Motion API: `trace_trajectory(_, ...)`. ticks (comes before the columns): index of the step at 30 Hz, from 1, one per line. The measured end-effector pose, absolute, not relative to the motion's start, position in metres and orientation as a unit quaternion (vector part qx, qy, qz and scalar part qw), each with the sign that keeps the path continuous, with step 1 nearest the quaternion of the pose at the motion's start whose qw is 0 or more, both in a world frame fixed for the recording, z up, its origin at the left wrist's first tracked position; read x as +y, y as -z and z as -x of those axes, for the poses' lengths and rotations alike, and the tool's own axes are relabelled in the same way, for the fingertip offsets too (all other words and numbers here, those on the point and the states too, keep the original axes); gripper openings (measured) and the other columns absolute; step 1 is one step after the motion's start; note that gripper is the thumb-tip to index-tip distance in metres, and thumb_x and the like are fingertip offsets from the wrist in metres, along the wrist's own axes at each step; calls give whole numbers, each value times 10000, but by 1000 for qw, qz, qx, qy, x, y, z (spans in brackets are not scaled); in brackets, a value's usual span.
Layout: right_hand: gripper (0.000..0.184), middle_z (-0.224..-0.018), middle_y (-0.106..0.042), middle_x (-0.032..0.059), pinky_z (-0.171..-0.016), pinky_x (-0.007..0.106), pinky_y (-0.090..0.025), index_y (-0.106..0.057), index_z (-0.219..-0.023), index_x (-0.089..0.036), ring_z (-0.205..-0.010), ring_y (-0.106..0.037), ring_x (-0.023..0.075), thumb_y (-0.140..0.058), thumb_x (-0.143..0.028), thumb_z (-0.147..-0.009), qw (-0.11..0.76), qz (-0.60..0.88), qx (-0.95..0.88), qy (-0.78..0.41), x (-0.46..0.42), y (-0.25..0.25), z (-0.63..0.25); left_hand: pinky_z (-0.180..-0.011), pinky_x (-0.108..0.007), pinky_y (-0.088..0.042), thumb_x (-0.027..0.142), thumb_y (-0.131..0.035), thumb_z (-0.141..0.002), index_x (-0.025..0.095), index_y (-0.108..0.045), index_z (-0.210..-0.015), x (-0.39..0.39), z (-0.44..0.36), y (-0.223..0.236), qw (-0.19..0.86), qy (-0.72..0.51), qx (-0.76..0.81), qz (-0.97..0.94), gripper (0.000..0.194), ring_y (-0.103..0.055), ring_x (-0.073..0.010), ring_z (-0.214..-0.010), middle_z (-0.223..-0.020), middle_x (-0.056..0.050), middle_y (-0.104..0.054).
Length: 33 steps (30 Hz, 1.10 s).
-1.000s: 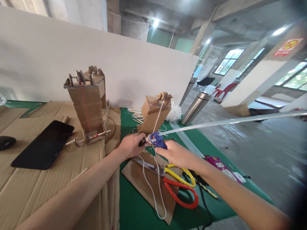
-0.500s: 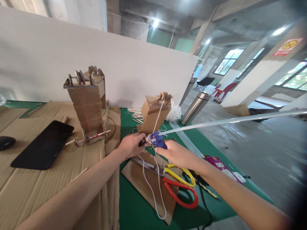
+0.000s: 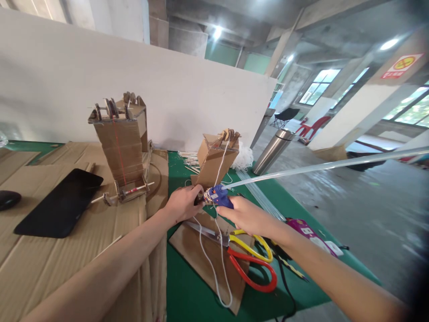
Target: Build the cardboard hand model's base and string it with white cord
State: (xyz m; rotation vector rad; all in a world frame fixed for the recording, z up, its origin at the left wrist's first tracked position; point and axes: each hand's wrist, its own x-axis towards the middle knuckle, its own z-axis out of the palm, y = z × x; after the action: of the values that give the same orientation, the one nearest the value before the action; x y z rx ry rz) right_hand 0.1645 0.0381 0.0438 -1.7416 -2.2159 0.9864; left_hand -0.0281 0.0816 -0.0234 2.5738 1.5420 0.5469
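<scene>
My right hand [image 3: 236,209] is wrapped round a blue hot glue gun [image 3: 219,195], with a long clear glue stick [image 3: 301,170] running out of its back to the right. The gun's nozzle end points left, toward my left hand [image 3: 184,202]. The fingers of that hand are closed at the foot of the small cardboard tower [image 3: 217,161]; what they pinch is hidden. White string [image 3: 225,156] runs down the tower from the cardboard pulley wheels [image 3: 229,134] on top. A loop of it lies over a flat cardboard piece [image 3: 201,250] below, beside large scissors [image 3: 250,255] with yellow and red handles.
At left, a taller cardboard tower [image 3: 119,147] with red thread stands on cardboard sheets [image 3: 127,250], near a black phone [image 3: 60,203] and a mouse [image 3: 9,200]. A steel flask [image 3: 274,152], spare glue sticks [image 3: 263,197] and a purple packet [image 3: 310,235] are at right.
Both hands and the glue gun stay almost still. The far end of the glue stick has lifted slightly at the right.
</scene>
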Motion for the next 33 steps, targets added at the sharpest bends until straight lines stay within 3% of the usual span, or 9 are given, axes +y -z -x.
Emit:
trace_trajectory(15, 206, -518, -376, -56, -352, 194, -232, -428, -732, -201, -412, -416, 97, -432, -365, -856, 82, 577, -737, -344, 39, -44, -164, -704, -281, -458, 381, -547, -838, 255, -559, -973, 80, 25, 23, 7, -177, 504, -846, 185, -643, -198, -828, -902, -17, -664)
trace_trajectory(22, 223, -494, -393, -58, -313, 188, -294, -412, -732, -210, -364, -430, 105, -403, -387, -867, 67, 590, -724, -352, 39, -46, -164, -729, -295, -457, 397, -544, -840, 251, -576, -967, 79, 23, 23, -8, -180, 508, -843, 195, -642, -203, -836, -898, -27, -666)
trace_trajectory(33, 223, -464, -382, -64, -319, 178, -274, -402, -701, -209, -354, -409, 92, -411, -362, -862, 68, 584, -734, -341, 39, -46, -163, -736, -307, -454, 408, -571, -818, 247, -579, -958, 79, 23, 24, -15, -185, 504, -844, 214, -644, -208, -836, -897, -25, -675)
